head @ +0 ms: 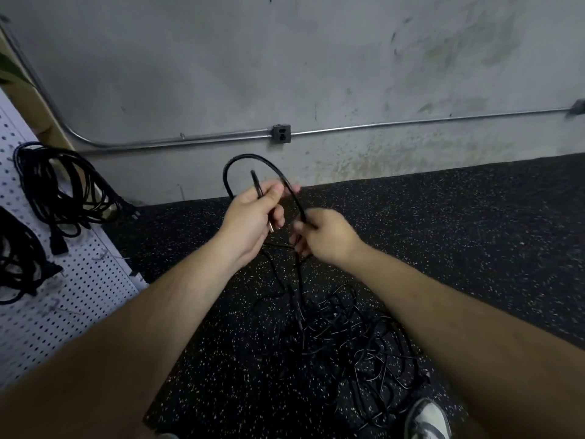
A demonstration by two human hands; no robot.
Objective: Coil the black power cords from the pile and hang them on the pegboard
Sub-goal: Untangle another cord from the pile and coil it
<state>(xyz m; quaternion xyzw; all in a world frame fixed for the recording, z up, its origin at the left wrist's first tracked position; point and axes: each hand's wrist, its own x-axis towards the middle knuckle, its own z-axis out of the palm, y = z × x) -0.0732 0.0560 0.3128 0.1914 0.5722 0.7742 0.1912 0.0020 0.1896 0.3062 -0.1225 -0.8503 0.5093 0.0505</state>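
Note:
A black power cord [250, 158] arches in a loop in front of the wall. My left hand [253, 217] grips its plug end, the metal prongs poking out below my fingers. My right hand [326, 236] pinches the same cord a little lower to the right. From there the cord drops to a tangled pile of black cords [357, 340] on the floor. On the white pegboard [79, 296] at the left hang two coiled black cords [63, 188], the second [19, 267] lower and partly cut off by the frame edge.
The floor is black speckled rubber [474, 232]. A grey concrete wall carries a metal conduit [411, 123] and an outlet box [281, 133]. A white shoe [427, 419] shows at the bottom right, beside the pile.

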